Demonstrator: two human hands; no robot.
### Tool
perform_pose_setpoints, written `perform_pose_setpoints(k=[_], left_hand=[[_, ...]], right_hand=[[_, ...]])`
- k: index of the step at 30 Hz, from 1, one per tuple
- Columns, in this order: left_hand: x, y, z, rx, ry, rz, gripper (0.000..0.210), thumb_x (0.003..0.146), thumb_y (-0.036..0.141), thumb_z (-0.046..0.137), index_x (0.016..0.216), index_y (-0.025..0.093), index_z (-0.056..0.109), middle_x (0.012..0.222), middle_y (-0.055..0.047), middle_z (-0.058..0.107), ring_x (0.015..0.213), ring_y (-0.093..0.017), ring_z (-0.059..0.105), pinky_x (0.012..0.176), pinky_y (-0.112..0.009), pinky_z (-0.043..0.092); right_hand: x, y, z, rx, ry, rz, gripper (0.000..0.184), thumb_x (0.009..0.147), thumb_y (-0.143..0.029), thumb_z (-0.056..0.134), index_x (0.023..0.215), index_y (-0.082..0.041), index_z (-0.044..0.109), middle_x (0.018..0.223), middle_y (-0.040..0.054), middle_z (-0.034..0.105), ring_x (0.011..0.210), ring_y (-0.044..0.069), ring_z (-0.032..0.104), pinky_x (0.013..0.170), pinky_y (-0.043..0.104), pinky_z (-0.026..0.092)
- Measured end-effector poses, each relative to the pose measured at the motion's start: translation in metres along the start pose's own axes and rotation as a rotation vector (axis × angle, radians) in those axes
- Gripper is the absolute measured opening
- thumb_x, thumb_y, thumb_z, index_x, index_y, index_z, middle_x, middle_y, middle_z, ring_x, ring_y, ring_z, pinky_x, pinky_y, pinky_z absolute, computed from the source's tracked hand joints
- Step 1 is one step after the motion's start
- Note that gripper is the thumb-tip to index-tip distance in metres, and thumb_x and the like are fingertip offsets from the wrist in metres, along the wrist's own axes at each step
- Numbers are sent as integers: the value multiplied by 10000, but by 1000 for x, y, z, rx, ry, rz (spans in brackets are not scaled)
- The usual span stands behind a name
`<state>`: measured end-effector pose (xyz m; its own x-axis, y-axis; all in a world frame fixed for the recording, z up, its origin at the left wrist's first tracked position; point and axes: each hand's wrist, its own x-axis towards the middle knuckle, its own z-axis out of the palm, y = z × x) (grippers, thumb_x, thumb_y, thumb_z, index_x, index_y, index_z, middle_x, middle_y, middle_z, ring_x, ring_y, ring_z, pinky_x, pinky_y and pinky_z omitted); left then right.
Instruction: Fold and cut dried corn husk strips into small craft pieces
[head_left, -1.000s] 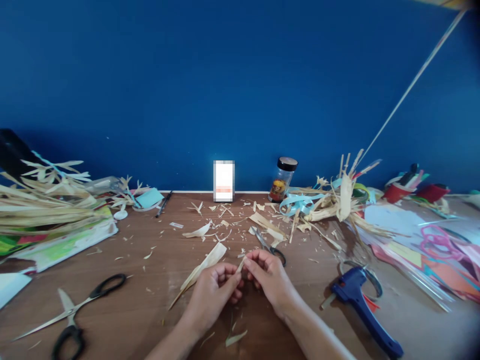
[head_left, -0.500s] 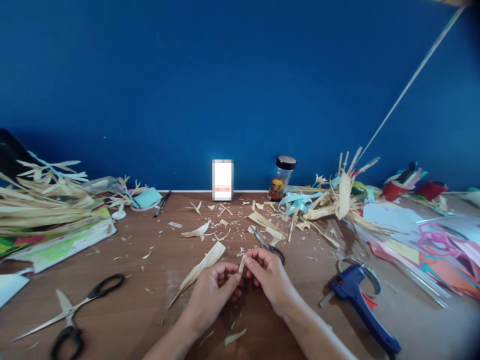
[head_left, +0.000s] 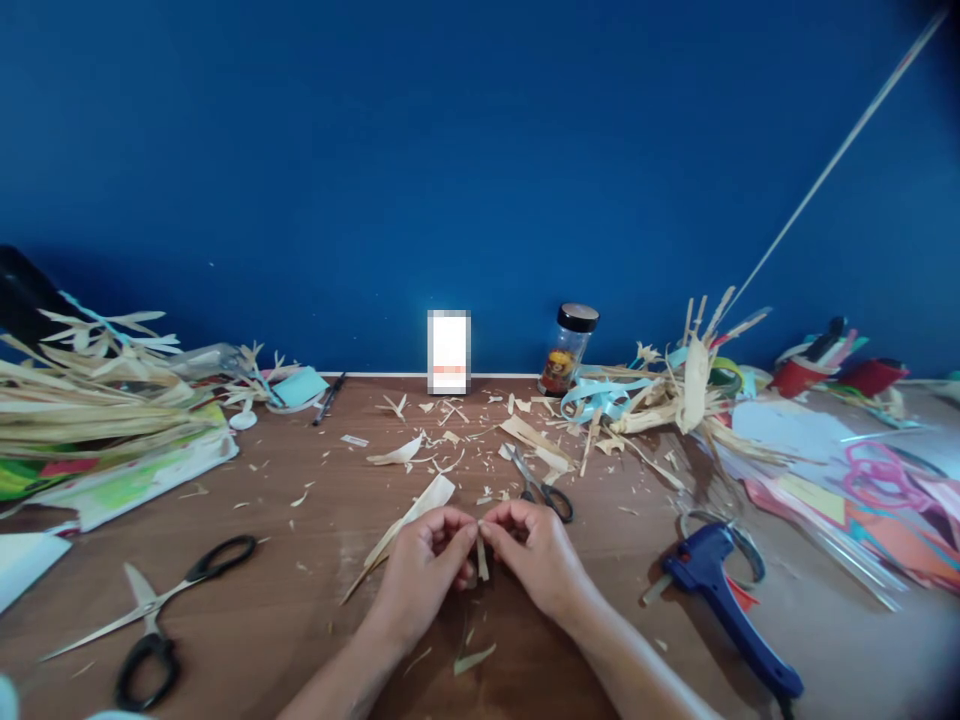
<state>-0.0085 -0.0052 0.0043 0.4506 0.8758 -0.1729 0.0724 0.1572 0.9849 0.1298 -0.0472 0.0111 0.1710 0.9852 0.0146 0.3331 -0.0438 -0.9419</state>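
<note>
My left hand point(head_left: 429, 565) and my right hand point(head_left: 538, 560) meet over the middle of the table. Between their pinched fingertips is a narrow pale strip of dried husk point(head_left: 483, 566), its lower end hanging down. Just left of my left hand lies a long folded piece of husk point(head_left: 409, 520). Small scissors point(head_left: 534, 482) with dark handles rest behind my right hand, opened a little. A curled scrap of husk point(head_left: 474, 659) lies on the table between my forearms.
Large black-handled scissors point(head_left: 150, 608) lie spread at left. A blue glue gun point(head_left: 724, 590) rests on a tape roll point(head_left: 750, 560) at right. Behind stand a black-lidded jar point(head_left: 568, 350) and a husk bundle point(head_left: 694, 390). More husks point(head_left: 97, 410) pile up at left, before a blue wall point(head_left: 375, 180).
The strip has swung from pointing up between my fingers to hanging below them. My fingertips have come closer together. The view has shifted slightly.
</note>
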Motion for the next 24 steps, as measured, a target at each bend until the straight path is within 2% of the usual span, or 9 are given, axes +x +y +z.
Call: perform_pose_setpoints(k=[5, 11, 16, 21, 24], left_hand=[[-1, -1, -1, -14, 0, -1, 181, 748, 319, 556, 722, 140, 572, 499, 42, 516, 450, -69, 465, 437, -172, 405], [-2, 3, 0, -34, 36, -47, 177, 730, 310, 575, 695, 136, 572, 523, 40, 520, 462, -63, 459, 429, -157, 392], [-2, 5, 0, -48, 48, -81, 177, 713, 305, 592, 671, 134, 568, 513, 45, 511, 446, -54, 449, 417, -144, 375], [-2, 4, 0, -48, 30, -82, 198, 711, 329, 590, 671, 136, 576, 504, 43, 508, 441, -58, 443, 414, -149, 370], [-2, 4, -1, -41, 13, -80, 194, 714, 327, 589, 684, 135, 586, 508, 43, 509, 441, -57, 442, 417, -152, 370]], right_hand=[[2, 2, -1, 126, -52, 43, 157, 761, -284, 553, 737, -143, 616, 566, -18, 554, 511, 88, 477, 488, 188, 370], [3, 1, -1, 219, -14, 176, 175, 766, -323, 536, 736, -151, 551, 511, -32, 539, 401, 59, 411, 385, 163, 303], [3, 4, 0, 314, 27, 126, 141, 773, -306, 506, 824, -177, 487, 620, -20, 573, 463, 80, 481, 376, 154, 323], [1, 2, -1, 306, -64, 161, 212, 775, -338, 517, 904, -169, 524, 643, -29, 532, 500, 76, 475, 453, 180, 384], [0, -1, -2, 206, -104, 125, 162, 757, -304, 550, 832, -162, 552, 615, -38, 504, 503, 68, 438, 465, 176, 359]])
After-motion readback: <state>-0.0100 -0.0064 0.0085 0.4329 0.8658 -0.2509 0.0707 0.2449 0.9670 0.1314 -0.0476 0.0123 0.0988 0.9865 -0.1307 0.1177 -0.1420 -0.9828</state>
